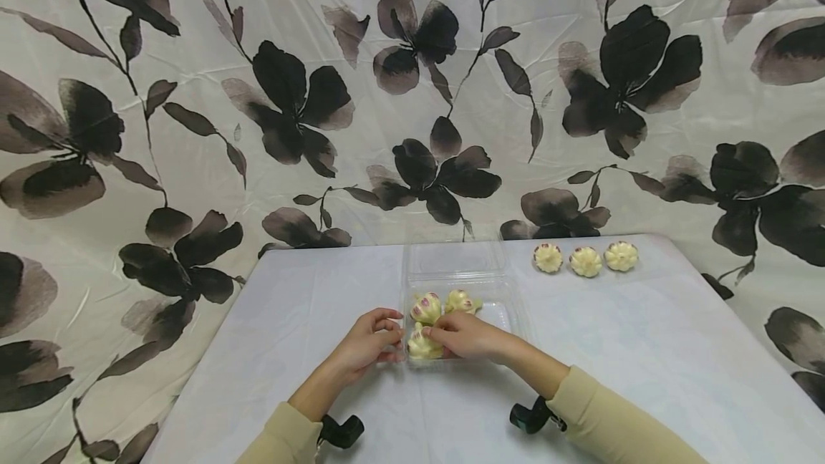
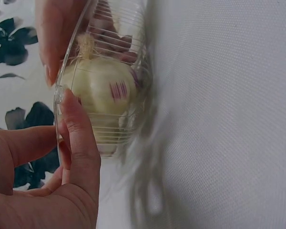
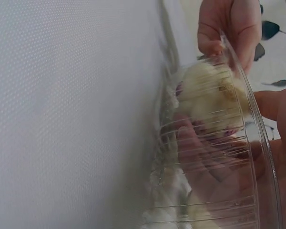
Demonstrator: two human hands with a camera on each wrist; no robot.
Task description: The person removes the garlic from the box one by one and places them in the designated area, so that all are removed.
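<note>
Clear plastic is what both my hands are on: from the head camera, an open clamshell container (image 1: 505, 313) sits on the white tablecloth (image 1: 644, 349) in front of me, its lid lying flat behind it. My left hand (image 1: 367, 342) has curled fingers on the container's near left corner, holding its edge. My right hand (image 1: 467, 335) reaches over the tray with its fingers closed on the nearest garlic bulb (image 1: 422, 346), which sits in the front left of the tray. Two more bulbs (image 1: 445, 304) lie just behind it, side by side. Three loose bulbs (image 1: 585, 260) stand in a row on the cloth, well apart, to the far right. Behind the table hangs a pale curtain (image 1: 193, 127) printed with dark flowers.

From the left wrist, my thumb (image 2: 81, 143) presses along the container's rim (image 2: 69, 62), with my other fingers behind the ribbed wall, so the edge is pinched. Through the plastic the garlic bulb (image 2: 102, 88) shows, pale with a purple streak, and fingers of my right hand (image 2: 55, 33) come down on it from above.

From the right wrist, the picture is blurred; the bulb (image 3: 212, 93) seems to lie under my fingertips inside the ribbed wall (image 3: 205, 157), though I cannot tell exactly how they wrap it. My left hand (image 3: 229, 26) grips the rim beyond.
</note>
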